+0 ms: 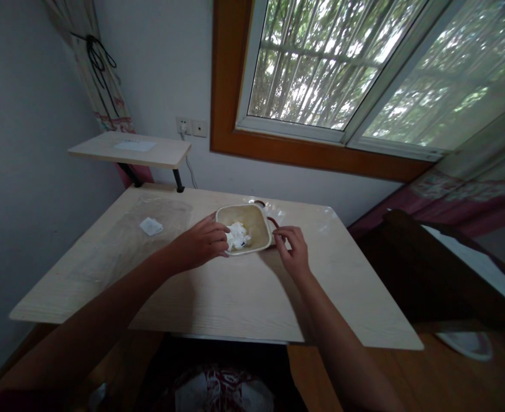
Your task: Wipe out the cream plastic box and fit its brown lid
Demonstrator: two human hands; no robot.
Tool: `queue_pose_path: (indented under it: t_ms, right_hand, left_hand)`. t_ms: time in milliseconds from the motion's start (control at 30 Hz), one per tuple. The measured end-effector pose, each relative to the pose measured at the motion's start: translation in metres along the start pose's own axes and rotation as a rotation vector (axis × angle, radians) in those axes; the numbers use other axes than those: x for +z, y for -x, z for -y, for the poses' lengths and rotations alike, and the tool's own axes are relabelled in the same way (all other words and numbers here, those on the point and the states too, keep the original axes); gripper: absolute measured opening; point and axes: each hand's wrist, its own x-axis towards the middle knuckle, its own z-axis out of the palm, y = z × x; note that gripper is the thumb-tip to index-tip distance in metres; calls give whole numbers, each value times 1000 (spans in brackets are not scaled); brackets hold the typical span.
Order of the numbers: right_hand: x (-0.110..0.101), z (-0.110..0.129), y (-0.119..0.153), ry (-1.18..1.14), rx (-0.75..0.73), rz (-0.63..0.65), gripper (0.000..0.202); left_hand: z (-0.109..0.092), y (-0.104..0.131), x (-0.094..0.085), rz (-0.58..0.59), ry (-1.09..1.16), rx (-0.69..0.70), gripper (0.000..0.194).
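A cream-coloured container point(259, 222) with rounded corners is over the middle of the wooden table point(235, 303), tilted towards me. Crumpled white material point(238, 236) lies inside, at its left. My left hand point(205, 243) holds the container's left side, the fingertips curled over the rim beside the white material. At the right side, my right hand point(292, 246) pinches the container's edge between thumb and fingers, near a reddish-brown strip point(273, 221). What lies beneath the container is mostly hidden.
A clear plastic sheet point(119, 252) with a small white packet point(151, 226) lies on the table's left. Behind it stands a raised shelf point(102, 146) bearing a paper point(135, 146). Clear plastic point(278, 212) lies behind the container. Dark furniture point(450, 257) stands at the right.
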Motion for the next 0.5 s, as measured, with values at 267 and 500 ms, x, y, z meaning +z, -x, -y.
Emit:
queue_pose_path:
  t_ms: [267,500]
  right_hand:
    - [20,-42,27,168,14,237,21]
    - [23,-55,32,227,-12,314,14]
  left_hand:
    - [24,4,6,-25,149,-68,13]
    - [29,5,11,-77,172,-96,19]
